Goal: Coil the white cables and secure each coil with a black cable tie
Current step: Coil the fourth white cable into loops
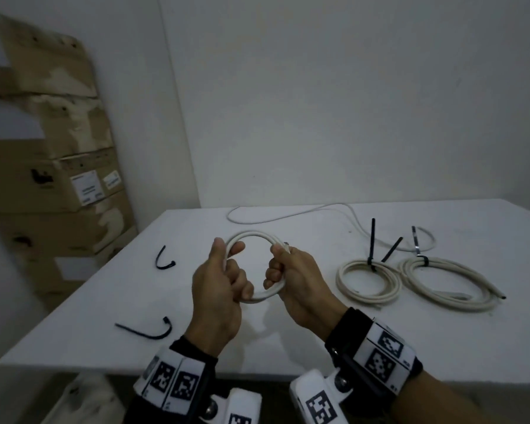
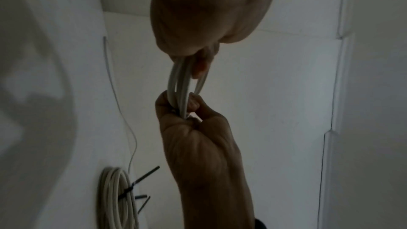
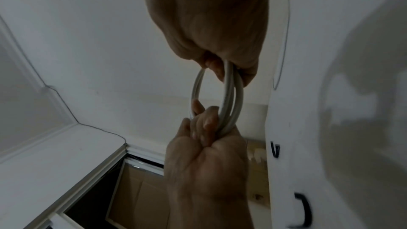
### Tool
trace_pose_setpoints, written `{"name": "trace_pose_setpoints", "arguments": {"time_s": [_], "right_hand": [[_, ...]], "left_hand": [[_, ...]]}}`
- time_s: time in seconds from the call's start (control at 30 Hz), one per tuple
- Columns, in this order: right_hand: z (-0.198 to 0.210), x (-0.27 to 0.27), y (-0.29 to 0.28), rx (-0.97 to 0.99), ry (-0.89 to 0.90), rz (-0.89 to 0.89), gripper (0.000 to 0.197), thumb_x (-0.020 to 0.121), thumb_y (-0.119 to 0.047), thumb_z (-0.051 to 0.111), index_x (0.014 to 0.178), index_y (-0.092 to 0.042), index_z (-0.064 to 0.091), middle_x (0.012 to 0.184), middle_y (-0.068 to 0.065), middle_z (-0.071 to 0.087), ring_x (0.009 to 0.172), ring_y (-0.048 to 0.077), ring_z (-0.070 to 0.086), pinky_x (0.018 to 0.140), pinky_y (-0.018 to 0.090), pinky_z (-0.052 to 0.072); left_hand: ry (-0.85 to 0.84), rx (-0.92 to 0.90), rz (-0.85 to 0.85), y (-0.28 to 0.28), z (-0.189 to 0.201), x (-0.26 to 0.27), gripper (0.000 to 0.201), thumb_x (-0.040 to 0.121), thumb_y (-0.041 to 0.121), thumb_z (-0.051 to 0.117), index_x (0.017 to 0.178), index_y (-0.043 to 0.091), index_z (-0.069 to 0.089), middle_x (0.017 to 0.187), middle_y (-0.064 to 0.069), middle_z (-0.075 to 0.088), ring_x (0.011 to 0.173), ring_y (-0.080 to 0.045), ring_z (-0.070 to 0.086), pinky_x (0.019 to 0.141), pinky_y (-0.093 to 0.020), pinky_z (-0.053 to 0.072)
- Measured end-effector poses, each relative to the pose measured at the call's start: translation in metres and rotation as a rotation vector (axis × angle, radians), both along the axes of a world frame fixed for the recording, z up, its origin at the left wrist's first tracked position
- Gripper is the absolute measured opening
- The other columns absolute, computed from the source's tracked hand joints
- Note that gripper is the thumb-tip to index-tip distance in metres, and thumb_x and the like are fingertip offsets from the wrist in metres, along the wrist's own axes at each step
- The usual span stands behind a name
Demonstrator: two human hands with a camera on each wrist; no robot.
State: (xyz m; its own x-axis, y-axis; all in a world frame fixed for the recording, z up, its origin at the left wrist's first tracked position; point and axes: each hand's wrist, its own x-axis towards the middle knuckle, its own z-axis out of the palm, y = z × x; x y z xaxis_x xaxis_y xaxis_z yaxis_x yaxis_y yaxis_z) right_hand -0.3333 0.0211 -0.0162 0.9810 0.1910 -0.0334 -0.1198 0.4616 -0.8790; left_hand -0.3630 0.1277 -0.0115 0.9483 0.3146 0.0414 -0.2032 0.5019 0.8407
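Coil in hand: you hold a small coil (image 1: 259, 264) of white cable above the tabletop (image 1: 288, 338), a ring of a few turns, still without a tie.
Why it is held so: gripping it on opposite sides keeps the springy turns stacked in one ring; my guess is that it would spring open if either side were let go.
Cable end: a short end (image 1: 285, 245) pokes out at your right thumb, so the winding looks done.
Left hand: your left hand (image 1: 219, 289) grips the left side of the ring, thumb up along the outside and fingers curled through the middle.
Right hand: your right hand (image 1: 297, 283) is clamped on the right side, fingers wrapped round the turns, thumb pressing the loose end down.
Wrist views: both show the turns running from one fist to the other, with the strands slightly fanned apart between them.
Spare ties: two black ties lie loose on the left, a near tie (image 1: 149, 330) and a far tie (image 1: 165, 259), within reach of your left hand.
Finished coils: two tied coils lie flat on the right, a middle coil (image 1: 368, 281) and an outer coil (image 1: 449, 284).
Loose cable: one more white cable (image 1: 291, 216) trails uncoiled along the back.
Likely next: a hand must free itself to fetch a tie, so the other has to hold every turn alone.
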Motion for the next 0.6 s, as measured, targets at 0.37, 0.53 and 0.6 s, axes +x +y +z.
{"name": "trace_pose_setpoints", "arguments": {"time_s": [0.37, 0.53, 0.6], "right_hand": [[-0.015, 0.003, 0.081, -0.345, -0.006, 0.296, 0.028, 0.100, -0.027, 0.036, 0.118, -0.015, 0.054, 0.085, 0.004, 0.062, 0.074, 0.016, 0.058, 0.064, 0.027, 0.045], [-0.027, 0.011, 0.111, -0.803, -0.259, 0.590, 0.029, 0.094, -0.011, 0.048, 0.122, -0.015, 0.056, 0.072, 0.004, 0.057, 0.054, 0.013, 0.051, 0.046, 0.021, 0.034], [-0.029, 0.011, 0.127, -1.024, -0.430, 0.688, 0.037, 0.089, -0.012, 0.057, 0.126, -0.012, 0.055, 0.068, 0.004, 0.055, 0.051, 0.013, 0.050, 0.043, 0.021, 0.036]], "left_hand": [[0.036, 0.203, 0.195, 0.124, 0.026, -0.017, 0.027, 0.099, 0.026, 0.047, 0.074, 0.020, 0.039, 0.035, 0.011, 0.022, 0.027, -0.004, 0.017, 0.032, -0.011, 0.017], [0.040, 0.243, 0.246, 0.155, 0.027, -0.024, 0.020, 0.098, 0.024, 0.049, 0.079, 0.020, 0.045, 0.036, 0.011, 0.024, 0.027, -0.004, 0.017, 0.032, -0.009, 0.019], [0.040, 0.242, 0.259, 0.159, 0.026, -0.027, 0.022, 0.098, 0.024, 0.050, 0.076, 0.021, 0.046, 0.037, 0.011, 0.024, 0.027, -0.004, 0.017, 0.033, -0.009, 0.019]]}}
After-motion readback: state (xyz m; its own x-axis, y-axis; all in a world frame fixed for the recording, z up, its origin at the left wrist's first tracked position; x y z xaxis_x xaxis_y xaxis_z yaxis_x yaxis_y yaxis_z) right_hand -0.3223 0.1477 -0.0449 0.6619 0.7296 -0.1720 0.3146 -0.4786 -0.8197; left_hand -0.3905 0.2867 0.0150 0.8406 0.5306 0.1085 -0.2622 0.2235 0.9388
